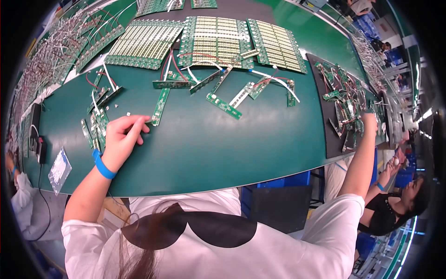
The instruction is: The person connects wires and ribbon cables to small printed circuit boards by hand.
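Loosely curled, my left hand (124, 134) has thumb and index finger close together beside the lower end of a narrow green circuit board (160, 108). Whether anything small sits between those fingertips, I cannot make out. Under and beside this hand lie several more board strips (96, 124). Far to the right, my right hand (369, 122) reaches into a heap of small wired circuit boards (344, 100) on a dark mat (331, 145). Its fingers are too small and hidden to read. Loose boards with red and white wires (224, 106) are scattered across the middle of the green table.
Large panels of board strips (216, 42) line the far side. Bundles of wired boards (60, 60) stand at the far left. A clear plastic bag (60, 171) and a black power strip (39, 144) lie at the left edge. A co-worker (390, 204) sits at right.
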{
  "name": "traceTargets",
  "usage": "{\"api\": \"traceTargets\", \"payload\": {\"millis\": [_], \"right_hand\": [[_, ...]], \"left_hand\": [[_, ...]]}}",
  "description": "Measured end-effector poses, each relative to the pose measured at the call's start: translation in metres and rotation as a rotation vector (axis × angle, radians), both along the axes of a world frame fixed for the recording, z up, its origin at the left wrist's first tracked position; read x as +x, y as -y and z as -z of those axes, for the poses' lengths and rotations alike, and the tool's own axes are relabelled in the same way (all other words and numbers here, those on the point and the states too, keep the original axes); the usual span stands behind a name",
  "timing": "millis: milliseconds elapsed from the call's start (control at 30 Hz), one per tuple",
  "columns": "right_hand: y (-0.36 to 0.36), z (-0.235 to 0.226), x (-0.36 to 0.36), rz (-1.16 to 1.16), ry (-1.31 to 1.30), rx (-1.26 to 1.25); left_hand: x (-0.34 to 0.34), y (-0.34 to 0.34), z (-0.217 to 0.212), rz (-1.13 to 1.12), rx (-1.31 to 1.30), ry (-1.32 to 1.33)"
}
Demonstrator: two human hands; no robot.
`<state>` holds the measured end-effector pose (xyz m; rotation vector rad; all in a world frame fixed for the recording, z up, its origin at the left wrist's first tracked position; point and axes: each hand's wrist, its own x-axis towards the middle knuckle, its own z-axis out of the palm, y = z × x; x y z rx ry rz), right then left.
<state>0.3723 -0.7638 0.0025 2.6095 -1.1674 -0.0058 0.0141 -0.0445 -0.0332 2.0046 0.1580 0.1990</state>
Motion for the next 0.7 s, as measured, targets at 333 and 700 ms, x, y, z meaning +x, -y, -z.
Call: {"api": "traceTargets", "payload": {"millis": [333,700], "right_hand": [[-0.4,-0.032,-0.22,-1.275,0.65,0.844],[-0.475,0.009,-0.18,-1.083,0.195,1.016]], "left_hand": [[0.019,0.024,-0.001,0.12,0.531,0.269],[0.006,0.015,-0.02,0.16,0.515,0.353]]}}
